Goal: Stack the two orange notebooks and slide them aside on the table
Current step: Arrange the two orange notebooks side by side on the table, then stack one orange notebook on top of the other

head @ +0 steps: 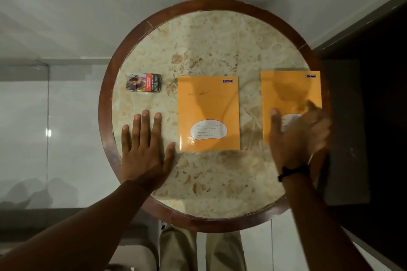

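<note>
Two orange notebooks are lying flat and apart on the round marble table [211,46], not yet stacked. The centre notebook [208,105] is sitting in the middle of the top, label patch toward the person. The right notebook [288,92] is lying near the right side, its far right corner reaching over the wooden rim [105,99].

The left hand [146,149] is resting palm down on the marble, fingers spread, gripping nothing; its thumb tip is sitting just beside the near left corner of the centre notebook, contact unclear. The right hand [301,136] is lying over the near half of the right notebook, covering most of its label. It is motion-blurred, thumb spread out across the cover; whether the fingers are curling round the right edge cannot be told. A dark band [294,171] is circling that wrist.

A cigarette pack [143,83] is lying on the left of the top, beyond the left hand's fingertips and well apart from both notebooks.

A strip of bare marble is separating the notebooks, with nothing lying in it. The far half of the top and the near part are showing open surface.
</note>
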